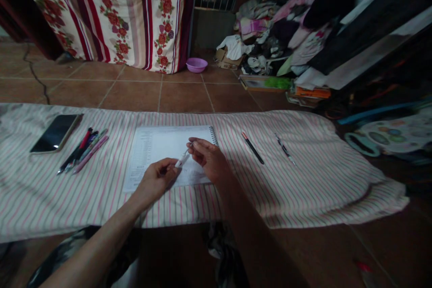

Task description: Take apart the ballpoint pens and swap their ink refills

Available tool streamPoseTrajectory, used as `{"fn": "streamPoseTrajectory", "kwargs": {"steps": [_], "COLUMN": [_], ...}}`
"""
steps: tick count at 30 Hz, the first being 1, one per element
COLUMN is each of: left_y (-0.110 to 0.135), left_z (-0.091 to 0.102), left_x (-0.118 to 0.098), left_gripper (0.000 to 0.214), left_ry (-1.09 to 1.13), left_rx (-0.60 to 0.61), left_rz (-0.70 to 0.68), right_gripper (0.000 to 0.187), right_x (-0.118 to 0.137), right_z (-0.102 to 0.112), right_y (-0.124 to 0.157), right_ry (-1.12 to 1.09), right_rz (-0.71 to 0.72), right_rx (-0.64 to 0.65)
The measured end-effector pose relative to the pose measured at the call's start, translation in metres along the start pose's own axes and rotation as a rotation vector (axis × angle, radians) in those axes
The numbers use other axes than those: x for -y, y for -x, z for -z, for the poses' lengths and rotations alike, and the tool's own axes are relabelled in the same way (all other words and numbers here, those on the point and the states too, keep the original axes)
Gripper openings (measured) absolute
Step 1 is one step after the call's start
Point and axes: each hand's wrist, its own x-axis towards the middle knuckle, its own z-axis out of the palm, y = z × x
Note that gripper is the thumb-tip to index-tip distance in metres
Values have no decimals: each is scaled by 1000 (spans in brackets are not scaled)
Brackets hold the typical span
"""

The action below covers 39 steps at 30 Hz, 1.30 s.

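Observation:
My left hand (159,175) is closed around the lower end of a slim white pen (181,160), which slants up to the right above the page. With its fingers pinched together, my right hand (209,158) grips the pen's thin far end. What exactly sits between those fingertips is too small to make out. Beneath both hands lies an open spiral notebook (168,141), its wire binding on the right and printed lines down the left side of the page.
Left of the notebook are a bundle of several pens (84,149) and a dark-screened phone (56,132). To the right lie a black pen (253,147) and a white-and-black pen (284,148). A striped cloth (303,189) covers the low table. Beyond stand a purple basin (196,65) and piled clothes (270,31).

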Motion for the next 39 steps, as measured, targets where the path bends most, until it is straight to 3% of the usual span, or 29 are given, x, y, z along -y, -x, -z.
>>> {"fn": "streamPoseTrajectory", "kwargs": {"steps": [12,39], "left_y": [-1,-2], "left_z": [0,-1], "left_x": [0,0], "left_gripper": [32,34], "left_ry": [12,68], "left_rx": [-3,-16], "left_rz": [-4,25], "right_gripper": [21,21], "right_x": [0,0], "right_z": [-2,-5], "right_y": [3,3], "right_ry": [133,194], "right_rz": [49,55], "right_rx": [1,20]}}
